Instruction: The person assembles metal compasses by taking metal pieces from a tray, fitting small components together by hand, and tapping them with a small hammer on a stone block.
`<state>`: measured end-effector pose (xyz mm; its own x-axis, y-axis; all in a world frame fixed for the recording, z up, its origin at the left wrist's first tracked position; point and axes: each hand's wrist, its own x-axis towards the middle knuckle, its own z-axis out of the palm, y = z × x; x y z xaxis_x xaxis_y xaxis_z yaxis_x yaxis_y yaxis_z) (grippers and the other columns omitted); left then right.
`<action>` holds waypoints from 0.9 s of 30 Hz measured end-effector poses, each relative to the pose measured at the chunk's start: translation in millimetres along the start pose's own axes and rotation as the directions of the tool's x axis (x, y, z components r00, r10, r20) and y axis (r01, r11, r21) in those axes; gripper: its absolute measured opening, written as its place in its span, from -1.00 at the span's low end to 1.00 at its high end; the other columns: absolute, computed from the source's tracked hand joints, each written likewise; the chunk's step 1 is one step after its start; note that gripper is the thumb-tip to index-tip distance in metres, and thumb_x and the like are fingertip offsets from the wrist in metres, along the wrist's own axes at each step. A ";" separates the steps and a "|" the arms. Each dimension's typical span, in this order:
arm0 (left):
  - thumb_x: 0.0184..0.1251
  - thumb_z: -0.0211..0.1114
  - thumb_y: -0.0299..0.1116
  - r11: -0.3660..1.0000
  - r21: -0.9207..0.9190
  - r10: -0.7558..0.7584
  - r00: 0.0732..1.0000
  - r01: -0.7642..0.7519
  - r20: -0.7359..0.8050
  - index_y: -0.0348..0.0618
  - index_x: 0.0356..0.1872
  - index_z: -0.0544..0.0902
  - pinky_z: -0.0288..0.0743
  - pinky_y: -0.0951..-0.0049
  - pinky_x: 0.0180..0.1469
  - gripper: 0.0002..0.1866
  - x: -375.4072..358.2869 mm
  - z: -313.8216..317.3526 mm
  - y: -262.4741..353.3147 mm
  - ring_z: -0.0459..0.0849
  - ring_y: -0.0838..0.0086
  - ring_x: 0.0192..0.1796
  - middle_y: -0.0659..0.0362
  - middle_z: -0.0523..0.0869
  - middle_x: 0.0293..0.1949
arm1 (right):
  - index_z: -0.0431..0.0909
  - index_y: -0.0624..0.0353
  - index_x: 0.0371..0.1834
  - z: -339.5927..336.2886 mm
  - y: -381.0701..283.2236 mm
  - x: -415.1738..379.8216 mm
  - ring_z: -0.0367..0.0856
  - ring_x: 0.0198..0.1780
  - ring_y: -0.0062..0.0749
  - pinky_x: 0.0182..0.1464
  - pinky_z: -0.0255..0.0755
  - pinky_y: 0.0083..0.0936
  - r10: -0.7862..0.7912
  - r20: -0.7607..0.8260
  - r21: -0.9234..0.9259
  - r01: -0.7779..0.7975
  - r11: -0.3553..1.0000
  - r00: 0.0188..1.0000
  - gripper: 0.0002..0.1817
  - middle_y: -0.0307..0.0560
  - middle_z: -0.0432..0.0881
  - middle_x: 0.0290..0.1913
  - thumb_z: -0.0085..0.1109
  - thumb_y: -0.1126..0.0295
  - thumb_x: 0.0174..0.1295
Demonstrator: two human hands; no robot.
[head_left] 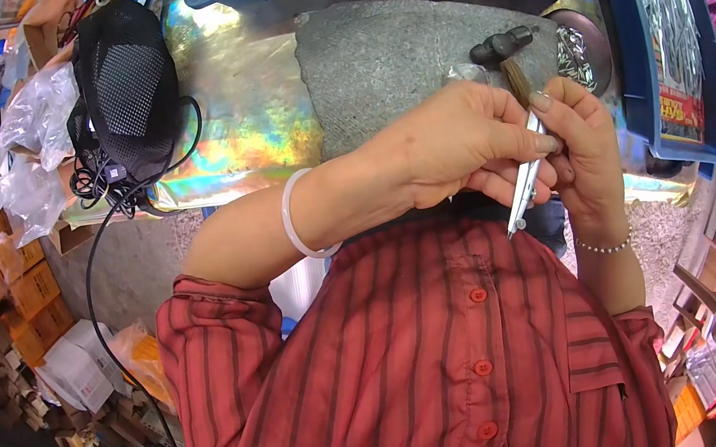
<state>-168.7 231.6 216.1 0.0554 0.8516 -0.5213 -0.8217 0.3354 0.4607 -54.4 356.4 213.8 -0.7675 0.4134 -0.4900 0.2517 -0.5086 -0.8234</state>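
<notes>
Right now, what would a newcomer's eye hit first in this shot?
The red, dark-striped shirt, filling the lower middle. Just above it, the left hand and right hand meet at a slim silver metal tool. Then the shimmering rainbow-coloured sheet, upper left of centre, between a black mesh item and the grey slab.

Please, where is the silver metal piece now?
In the head view, the silver metal piece is right of centre, held in the left hand and right hand, in front of the red striped shirt and below the hammer.
</notes>
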 end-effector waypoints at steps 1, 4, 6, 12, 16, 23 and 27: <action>0.27 0.27 -0.40 1.000 0.001 -0.012 1.000 0.012 0.007 -0.31 -0.28 0.45 0.68 0.48 -0.35 -0.80 -0.4 1.6 -1.6 0.74 0.32 -0.34 -0.12 0.69 -0.33 | 0.40 0.09 -0.53 1.0 0.7 -4.9 0.14 -0.76 -0.87 -0.78 -0.08 -0.83 -0.001 -0.026 -0.001 0.001 1.000 1.000 -0.80 -0.38 0.41 -0.65 0.17 0.40 0.22; 0.26 0.27 -0.41 0.999 0.007 -0.049 0.998 0.049 0.035 -0.31 -0.28 0.45 0.68 0.49 -0.37 -0.80 -0.8 5.9 -8.4 0.74 0.32 -0.35 -0.12 0.69 -0.33 | 0.40 0.10 -0.50 -3.4 7.6 -18.0 0.15 -0.75 -0.88 -0.77 -0.07 -0.83 -0.023 -0.062 0.014 0.024 1.000 0.998 -0.82 -0.38 0.44 -0.63 0.16 0.41 0.23; 0.26 0.27 -0.41 0.997 0.015 -0.074 0.996 0.073 0.050 -0.31 -0.29 0.45 0.68 0.50 -0.39 -0.80 -0.1 9.0 -13.0 0.74 0.32 -0.35 -0.12 0.69 -0.33 | 0.40 0.11 -0.49 -7.6 13.0 -26.3 0.15 -0.74 -0.89 -0.77 -0.07 -0.83 -0.035 -0.078 0.034 0.038 0.999 0.996 -0.83 -0.37 0.45 -0.62 0.15 0.41 0.23; 0.27 0.27 -0.42 0.992 0.028 -0.124 0.990 0.123 0.069 -0.31 -0.31 0.45 0.67 0.52 -0.40 -0.81 5.8 20.1 -19.9 0.74 0.33 -0.35 -0.12 0.69 -0.34 | 0.40 0.11 -0.49 -16.9 17.2 -40.9 0.15 -0.75 -0.89 -0.77 -0.07 -0.83 -0.047 -0.129 0.078 0.057 0.995 0.991 -0.83 -0.36 0.46 -0.61 0.14 0.42 0.24; 0.27 0.26 -0.42 0.992 0.007 -0.124 0.991 0.124 0.058 -0.31 -0.31 0.44 0.67 0.53 -0.40 -0.81 9.3 26.2 -21.5 0.74 0.34 -0.35 -0.11 0.69 -0.34 | 0.40 0.10 -0.50 -23.4 16.7 -42.1 0.14 -0.75 -0.88 -0.77 -0.07 -0.83 -0.048 -0.141 0.082 0.060 0.995 0.989 -0.82 -0.36 0.46 -0.61 0.14 0.42 0.24; 0.27 0.26 -0.39 0.991 -0.026 -0.132 0.989 0.134 0.074 -0.28 -0.32 0.45 0.67 0.54 -0.39 -0.81 15.2 28.0 -26.8 0.74 0.35 -0.35 -0.09 0.70 -0.34 | 0.40 0.09 -0.51 -30.9 17.8 -41.6 0.14 -0.75 -0.88 -0.76 -0.07 -0.83 -0.023 -0.142 0.082 0.035 0.996 0.990 -0.82 -0.37 0.46 -0.61 0.15 0.40 0.23; 0.28 0.26 -0.39 0.991 -0.005 -0.133 0.990 0.133 0.057 -0.28 -0.29 0.46 0.65 0.55 -0.39 -0.81 17.3 28.9 -28.3 0.74 0.36 -0.34 -0.07 0.70 -0.33 | 0.40 0.10 -0.50 -34.1 19.1 -41.0 0.15 -0.74 -0.87 -0.76 -0.05 -0.82 -0.024 -0.130 0.075 0.034 0.997 0.991 -0.82 -0.37 0.46 -0.61 0.14 0.39 0.24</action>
<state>-128.1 248.4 214.8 0.1960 0.8210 -0.5363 -0.8100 0.4438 0.3834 2.0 355.5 208.4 -0.6903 0.5197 -0.5033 0.1811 -0.5494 -0.8157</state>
